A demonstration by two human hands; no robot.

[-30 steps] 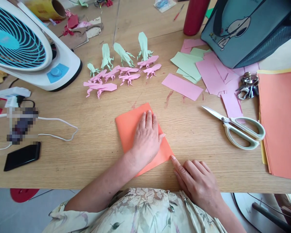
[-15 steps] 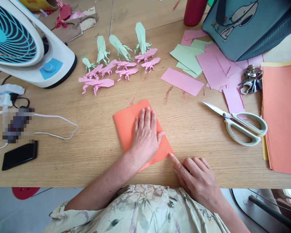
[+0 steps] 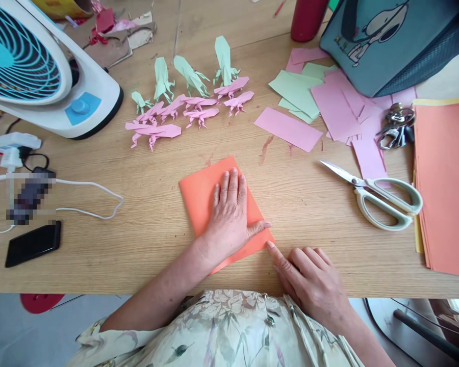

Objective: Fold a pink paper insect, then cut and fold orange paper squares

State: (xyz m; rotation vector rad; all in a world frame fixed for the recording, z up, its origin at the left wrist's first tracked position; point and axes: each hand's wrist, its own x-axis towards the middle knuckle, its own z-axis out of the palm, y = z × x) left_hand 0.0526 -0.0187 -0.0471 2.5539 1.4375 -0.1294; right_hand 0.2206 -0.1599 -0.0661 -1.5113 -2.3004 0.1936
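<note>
A folded orange paper (image 3: 199, 196) lies on the wooden table in front of me. My left hand (image 3: 229, 216) rests flat on it, fingers stretched out and together, thumb spread toward the paper's right corner. My right hand (image 3: 309, 280) lies on the table just right of that corner. Its index finger points out and touches the corner's tip, while the other fingers are curled under.
White-handled scissors (image 3: 382, 199) lie to the right, beside a stack of orange sheets (image 3: 443, 183). Pink and green paper pieces (image 3: 309, 102), folded paper figures (image 3: 187, 102), a fan (image 3: 42, 71), a phone (image 3: 32, 243), cables, keys, a red bottle and a bag surround the work area.
My left thumb has spread outward toward the paper's right corner. The right hand has stayed at the corner. The view has shifted only slightly.
</note>
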